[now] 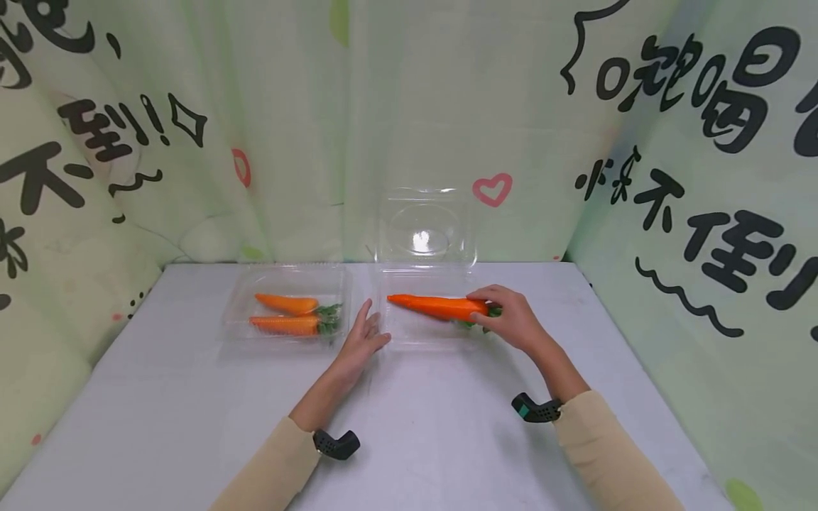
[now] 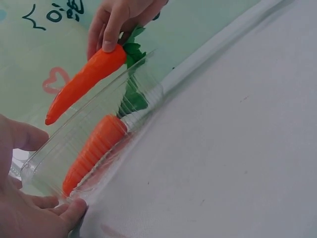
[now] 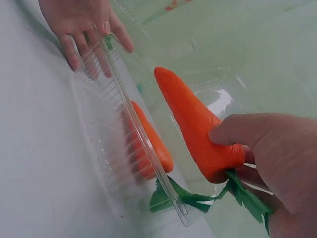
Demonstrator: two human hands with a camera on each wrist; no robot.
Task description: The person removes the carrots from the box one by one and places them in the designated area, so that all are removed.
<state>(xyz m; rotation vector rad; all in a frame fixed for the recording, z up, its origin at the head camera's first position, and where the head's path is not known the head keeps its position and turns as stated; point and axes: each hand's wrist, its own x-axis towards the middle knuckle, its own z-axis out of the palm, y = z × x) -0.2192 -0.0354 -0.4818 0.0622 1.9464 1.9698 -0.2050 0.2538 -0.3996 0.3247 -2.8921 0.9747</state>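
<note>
My right hand (image 1: 511, 319) pinches an orange carrot (image 1: 431, 306) with green leaves near its leafy end, its tip pointing left. The carrot is held over a clear plastic box (image 1: 415, 337) whose lid stands raised behind it. Inside that box lies another carrot (image 2: 96, 148), seen through the ribbed wall in both wrist views. At the box's left end, my left hand (image 1: 359, 346) rests against the wall with its fingers spread and fairly straight. The held carrot (image 3: 193, 124) is above the box's rim in the right wrist view.
Left of my left hand, a second clear plastic box (image 1: 236, 323) holds an upper carrot (image 1: 287, 304) and a lower carrot (image 1: 284, 326). The raised lid (image 1: 424, 227) stands near the printed curtain (image 1: 409, 106) behind the white table (image 1: 192, 426).
</note>
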